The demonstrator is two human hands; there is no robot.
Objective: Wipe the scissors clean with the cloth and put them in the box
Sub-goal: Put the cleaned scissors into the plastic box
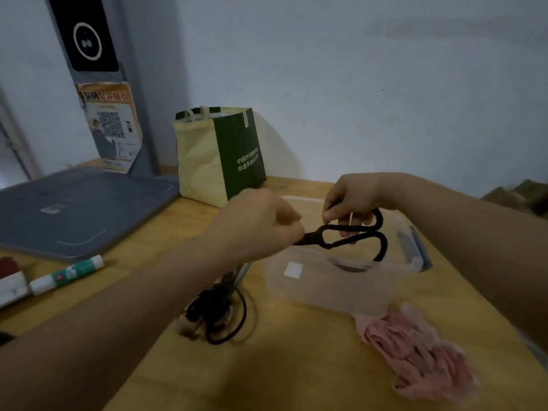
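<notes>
Scissors [312,235] are held in both hands, in the air above the box [326,287] and not yet in it.

Left hand [261,223]: fingers curled round the blade end, so the blades are hidden inside the grip. Right hand [350,197]: fingers pinch the upper handle loop, while the lower loop hangs free.

Long axis runs roughly left-right across the view, blades toward the left hand, handles toward the right. It lines up about with the box's long side. The handles sit over the open top. The blade end is over or just past the left rim (can't tell which, the left hand covers it).

Key relation: the box is directly below the scissors, so the next move is mostly a straight drop, probably led by the right hand, whose end is already over the opening. I'd release the left grip first so the blades don't catch on the rim.

Cloth [415,351] lies bunched on the table [296,375], just beside the box's near right corner, and neither hand touches it. My read is that wiping is done and placing is in progress.

Further out, a dark tangle of cord [219,310] lies under the left forearm, a glue stick [66,274] at far left, and a bag [219,155] behind the box.
</notes>
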